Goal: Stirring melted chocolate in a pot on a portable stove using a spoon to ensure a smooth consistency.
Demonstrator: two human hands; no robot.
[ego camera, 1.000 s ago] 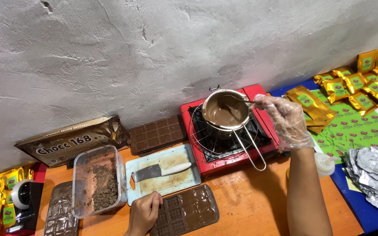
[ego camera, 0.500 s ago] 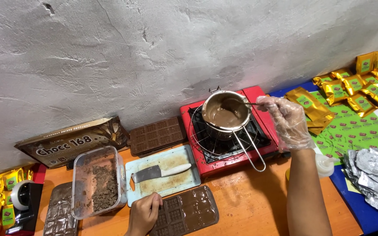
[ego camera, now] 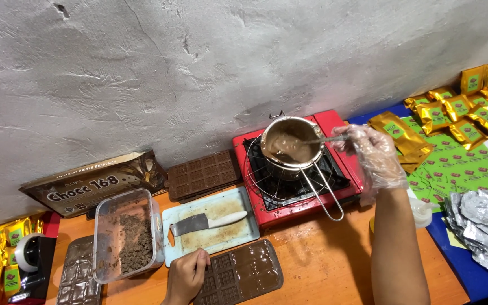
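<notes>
My right hand, in a thin clear plastic glove, is raised at the right of centre, the forearm running up from the bottom edge of the frame. Its fingers are pinched together on the handle of a spoon whose bowl dips into the melted chocolate in the small steel pot. The pot sits on the wire grate of the red stove just above the middle of the frame, its wire loop handle pointing down toward me.

My left hand is bare and low at the bottom centre, knuckles up and fingers curled loosely, resting against the left end of the chocolate mould lying on the orange table. Whether it actually grips the mould I cannot tell.

Just above that hand lies the pale cutting board with a knife on it, and left of it a clear tub of chopped chocolate.
</notes>
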